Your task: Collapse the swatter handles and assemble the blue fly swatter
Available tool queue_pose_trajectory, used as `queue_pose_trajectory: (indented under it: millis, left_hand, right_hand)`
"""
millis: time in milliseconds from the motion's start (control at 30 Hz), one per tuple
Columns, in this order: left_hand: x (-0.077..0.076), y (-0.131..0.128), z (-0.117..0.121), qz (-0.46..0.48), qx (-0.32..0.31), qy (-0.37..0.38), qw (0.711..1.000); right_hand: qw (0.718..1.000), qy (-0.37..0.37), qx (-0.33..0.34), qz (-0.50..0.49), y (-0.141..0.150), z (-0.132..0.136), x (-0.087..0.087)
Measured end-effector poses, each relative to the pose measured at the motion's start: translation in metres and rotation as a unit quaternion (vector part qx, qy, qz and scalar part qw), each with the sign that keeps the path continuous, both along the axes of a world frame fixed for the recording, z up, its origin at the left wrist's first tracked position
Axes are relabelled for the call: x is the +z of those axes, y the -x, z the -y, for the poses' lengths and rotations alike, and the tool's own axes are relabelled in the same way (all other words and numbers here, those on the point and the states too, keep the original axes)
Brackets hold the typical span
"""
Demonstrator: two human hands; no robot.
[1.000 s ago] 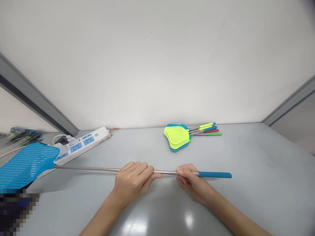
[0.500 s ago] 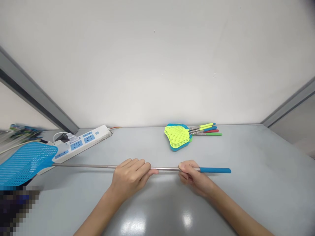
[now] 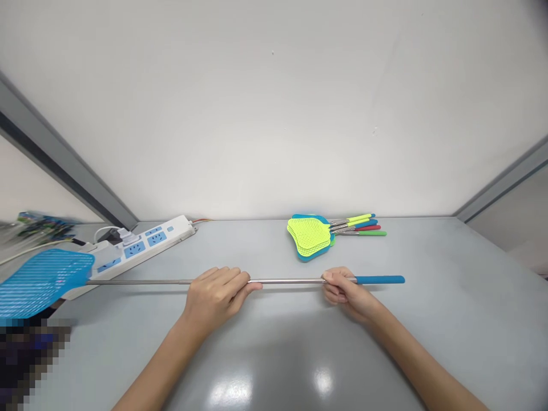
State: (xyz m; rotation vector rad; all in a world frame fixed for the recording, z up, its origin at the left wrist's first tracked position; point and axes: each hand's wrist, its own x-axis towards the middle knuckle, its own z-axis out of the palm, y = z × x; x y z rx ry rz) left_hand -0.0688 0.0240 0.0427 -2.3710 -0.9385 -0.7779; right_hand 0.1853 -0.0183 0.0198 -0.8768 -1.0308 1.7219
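A telescopic steel shaft point(image 3: 171, 281) runs level across the table, ending in a blue mesh fly swatter head point(image 3: 43, 282) at the left. A blue foam grip point(image 3: 379, 279) forms its right end. My left hand point(image 3: 214, 299) is closed around the shaft near its middle. My right hand point(image 3: 345, 291) pinches the shaft right beside the blue grip. A stack of yellow-green and blue fly swatters point(image 3: 309, 237) lies beyond the shaft, apart from both hands, with their coloured handles pointing right.
A white power strip point(image 3: 145, 245) with blue sockets and a plugged-in cord lies at the back left, partly behind the swatter head. A white wall point(image 3: 274, 114) rises behind the grey table point(image 3: 449, 319). Blurred packets point(image 3: 43, 226) sit beyond the left edge; a pixelated patch covers the lower left corner.
My hands have moved farther apart along the shaft, with the right hand sliding toward the blue grip. The swatter has risen in the picture and now lies more level.
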Motion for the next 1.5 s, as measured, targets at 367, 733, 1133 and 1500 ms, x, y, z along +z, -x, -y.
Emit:
queue_pose_trajectory:
  millis: [367, 733, 1133, 1500]
  left_hand:
    - [-0.006, -0.005, 0.002, 0.035, 0.011, 0.066, 0.997]
    - [-0.007, -0.015, 0.010, 0.035, 0.009, 0.137, 0.990]
    - [0.000, -0.002, 0.003, -0.032, -0.006, 0.058, 0.998]
    - [-0.003, 0.002, 0.001, -0.015, -0.017, 0.086, 0.996]
  right_hand:
    - [1.000, 0.011, -0.012, 0.025, -0.006, -0.004, 0.002]
    - [0.998, 0.027, -0.038, 0.037, -0.009, -0.004, 0.007]
    - [0.998, 0.034, -0.040, 0.046, -0.011, -0.002, 0.007]
    - [0.997, 0.024, -0.054, 0.055, -0.015, -0.003, 0.008]
